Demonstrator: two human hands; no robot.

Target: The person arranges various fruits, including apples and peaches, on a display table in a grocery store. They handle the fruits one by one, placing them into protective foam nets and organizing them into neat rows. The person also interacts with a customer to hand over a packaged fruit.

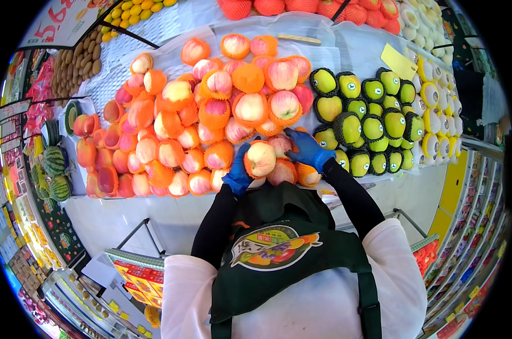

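My left hand (239, 171), in a blue glove, holds a pale yellow-red apple (261, 159) partly wrapped in an orange foam net. That apple is above the front edge of a heap of red-and-yellow apples (249, 109), many in similar nets. My right hand (309, 147), also gloved in blue, is at the heap's right front. Its thumb and fingers are spread against a pinkish apple (280, 145); whether they grip it or only touch it cannot be told. Another netted apple (308, 175) lies just below the right hand.
Green apples (372, 127) in black foam nets lie to the right, beside pale round fruits (431, 95) in white and yellow nets. Peach-like fruits (108, 156) fill the left. A wooden strip (299, 40) lies behind the heap. Watermelons (55, 161) stand farther left.
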